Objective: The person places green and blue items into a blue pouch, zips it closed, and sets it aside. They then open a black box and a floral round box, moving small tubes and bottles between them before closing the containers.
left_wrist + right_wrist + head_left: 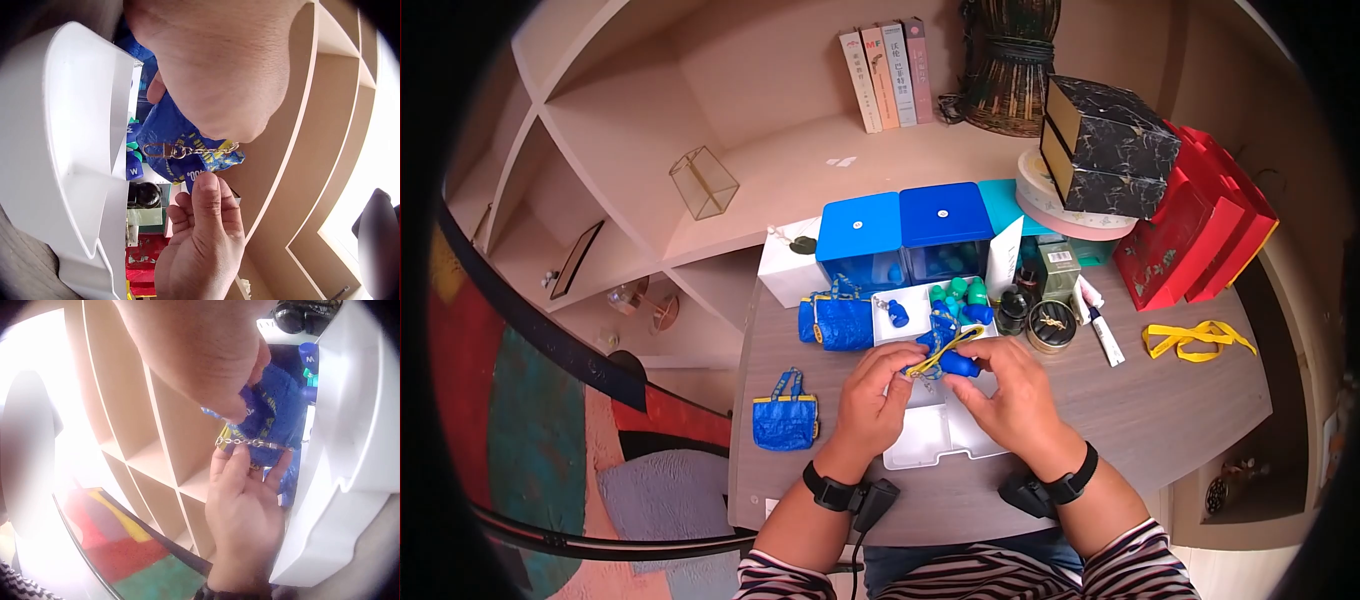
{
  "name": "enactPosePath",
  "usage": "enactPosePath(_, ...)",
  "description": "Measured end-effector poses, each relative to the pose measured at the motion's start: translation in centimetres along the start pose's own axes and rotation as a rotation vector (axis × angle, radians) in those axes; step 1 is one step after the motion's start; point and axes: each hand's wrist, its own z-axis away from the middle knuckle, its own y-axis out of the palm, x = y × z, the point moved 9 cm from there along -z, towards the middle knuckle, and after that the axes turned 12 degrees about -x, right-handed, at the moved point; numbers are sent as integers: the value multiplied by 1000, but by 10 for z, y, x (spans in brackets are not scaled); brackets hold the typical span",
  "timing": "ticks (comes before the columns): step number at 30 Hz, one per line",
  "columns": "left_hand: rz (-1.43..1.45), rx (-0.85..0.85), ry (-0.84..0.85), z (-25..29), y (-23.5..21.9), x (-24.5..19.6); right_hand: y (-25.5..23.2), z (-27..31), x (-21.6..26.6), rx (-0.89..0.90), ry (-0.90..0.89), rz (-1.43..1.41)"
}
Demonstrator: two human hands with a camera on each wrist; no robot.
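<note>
My left hand holds a small blue woven bag with yellow trim, its fingers along the lower side. A silver chain with a clasp runs across the bag, under the left fingertips. My right hand pinches a dark blue bottle-shaped piece with white lettering at the bag's yellow edge. Both hands are over a white compartment tray. Small blue and green bottle-shaped pieces lie in its far part, with a blue keychain piece in the compartment beside them.
Left of the tray lie more blue bags and a single one nearer the front. Two blue-lidded boxes stand behind. To the right are a black jar, a white tube, yellow ribbon and red bags.
</note>
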Motion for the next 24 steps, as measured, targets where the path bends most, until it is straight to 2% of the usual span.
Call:
enactPosePath(7,-84,27,92,-3,2,-12,0,1,-4,5,30,33)
enactPosePath(9,-93,25,110,-3,2,-12,-9,-2,-4,-97,53,19)
enactPosePath(13,-71,22,91,0,4,-11,-9,-2,-3,-104,16,46)
enactPosePath(18,-53,18,-14,3,4,-2,2,3,1,-5,-50,47)
enactPosePath(22,-70,85,32,2,9,-9,6,2,5,83,-92,98)
enactPosePath(24,-57,129,29,4,14,-10,2,3,-5,59,35,88)
